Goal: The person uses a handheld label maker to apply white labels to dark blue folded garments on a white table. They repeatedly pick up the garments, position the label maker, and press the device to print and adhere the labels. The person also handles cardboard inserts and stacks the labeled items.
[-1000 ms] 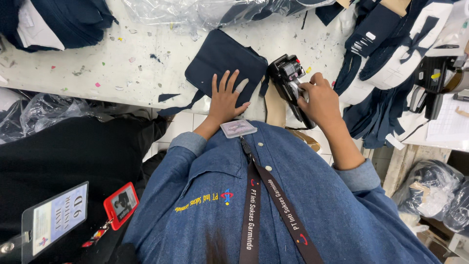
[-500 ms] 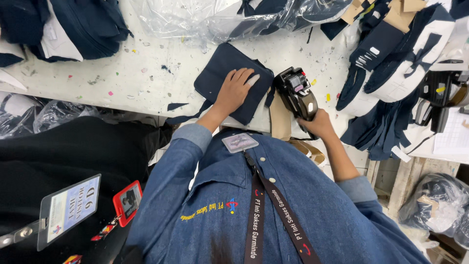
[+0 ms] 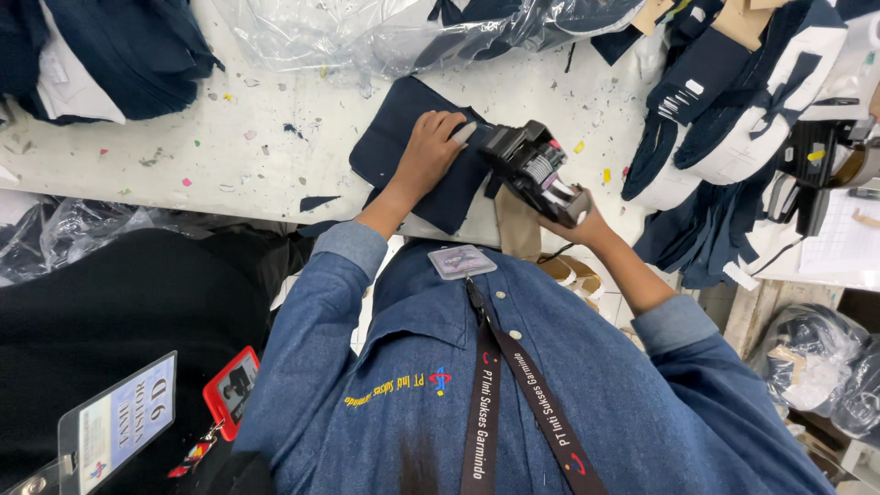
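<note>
Head view: my left hand (image 3: 429,151) lies flat, fingers spread, pressing the navy fabric piece (image 3: 412,165) on the white table (image 3: 183,156). Right hand (image 3: 573,220) has its grip closed round the handle of the black label gun (image 3: 532,170), nose aimed left. Fabric sits just left of the gun, nose at its right edge; long axis runs diag. Left hand nearer. Right-hand fingers mostly hidden behind the gun; nose contact w/ cloth hard to tell.
</note>
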